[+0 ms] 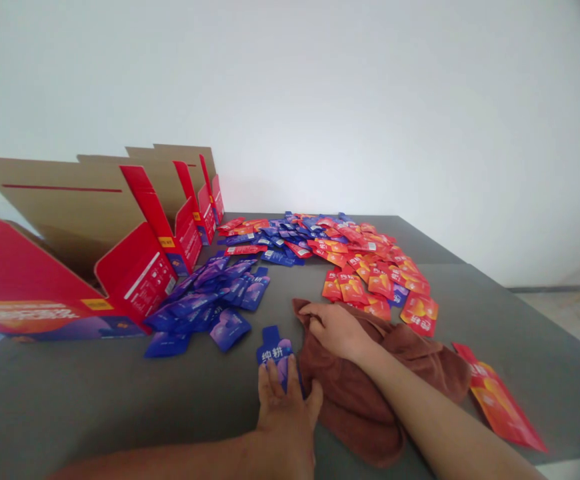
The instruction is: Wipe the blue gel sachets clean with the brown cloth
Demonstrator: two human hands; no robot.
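"纯耕" on blue pouch (274,352), apparently same on orange pouches (419,315)

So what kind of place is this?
Maybe a workroom, though I can't be sure: there are open boxes, plus heaps of blue packets and red packets, on a grey table.

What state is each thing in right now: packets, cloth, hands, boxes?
Blue packet: face up, lower part covered by a hand
Left hand: spread on the blue packet
Cloth: crumpled
Right hand: curled closed on the cloth
Blue pile: heaped beside the boxes
Mixed pile: red and blue, jumbled
Lone red packet: lying by the cloth
Boxes: standing, open
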